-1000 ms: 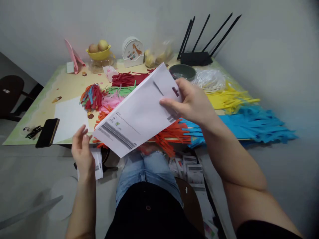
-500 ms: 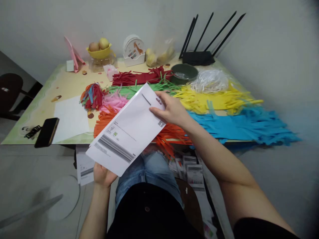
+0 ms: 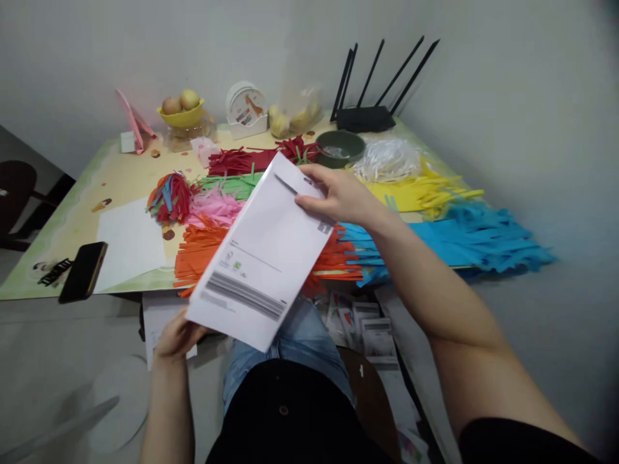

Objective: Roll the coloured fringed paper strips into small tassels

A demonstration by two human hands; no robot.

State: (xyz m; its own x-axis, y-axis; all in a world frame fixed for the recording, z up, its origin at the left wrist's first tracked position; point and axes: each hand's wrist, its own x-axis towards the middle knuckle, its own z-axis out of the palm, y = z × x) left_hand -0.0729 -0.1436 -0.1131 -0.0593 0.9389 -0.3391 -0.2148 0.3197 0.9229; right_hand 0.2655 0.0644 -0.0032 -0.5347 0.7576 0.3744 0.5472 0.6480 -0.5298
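Over my lap I hold a flat white packet, tilted, with a slot near its top, grey printed stripes near its bottom and a small grey "1" box. My right hand grips its upper right edge, thumb on the front and fingers on the far side. At the lower left corner is my left hand, its fingers curled and partly hidden behind the packet. Just beyond lie orange fringed paper strips and pink ones.
On the table are blue fringe, yellow fringe, red fringe, white strands, a dark bowl, a router, a phone and white paper. Printed packets lie below the table.
The packet has turned more upright and its lower end has shifted right. My left hand has moved left to its lower left corner. The view has shifted slightly.
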